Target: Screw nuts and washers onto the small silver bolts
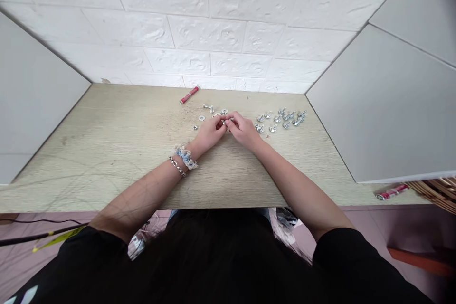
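My left hand (210,133) and my right hand (244,130) meet over the middle of the table, fingertips pinched together. Between them is a small silver bolt (225,122), mostly covered by the fingers, so I cannot tell what is on it. Just beyond and left of my hands lie loose bolts (207,106), a flat washer (202,118), another washer (224,111) and a nut (194,128). To the right of my right hand is a group of several bolts fitted with washers (277,118), many standing on their heads.
A red tube-shaped battery (189,95) lies near the white brick wall (228,33). Another red battery (392,192) is by a wicker basket (436,192) at the right front edge. Grey panels (392,104) close off both sides of the wooden table (117,152).
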{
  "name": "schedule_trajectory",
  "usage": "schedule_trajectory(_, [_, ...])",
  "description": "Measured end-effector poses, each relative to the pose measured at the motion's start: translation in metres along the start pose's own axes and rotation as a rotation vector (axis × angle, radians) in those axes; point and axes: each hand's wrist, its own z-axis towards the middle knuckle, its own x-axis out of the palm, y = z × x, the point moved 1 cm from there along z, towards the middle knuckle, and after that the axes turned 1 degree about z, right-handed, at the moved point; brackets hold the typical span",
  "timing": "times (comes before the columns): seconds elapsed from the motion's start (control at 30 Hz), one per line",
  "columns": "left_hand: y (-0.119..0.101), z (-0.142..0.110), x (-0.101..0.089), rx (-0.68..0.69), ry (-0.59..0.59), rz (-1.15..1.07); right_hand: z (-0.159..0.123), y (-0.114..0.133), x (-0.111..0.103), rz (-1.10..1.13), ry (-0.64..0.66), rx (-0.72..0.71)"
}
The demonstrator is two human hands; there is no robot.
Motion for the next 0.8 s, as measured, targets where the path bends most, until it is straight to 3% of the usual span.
schedule_trajectory(0.27, [0.0013, 0.001, -0.0004, 0.01, 0.045, 0.044, 0.0009, -0.001, 0.0003, -0.04, 0.028, 0.003])
schedule_trajectory(0.8, [0.0007, 0.0003, -0.0001, 0.006, 0.025, 0.042, 0.0001, -0.0009, -0.0008, -0.047, 0.02, -0.002])
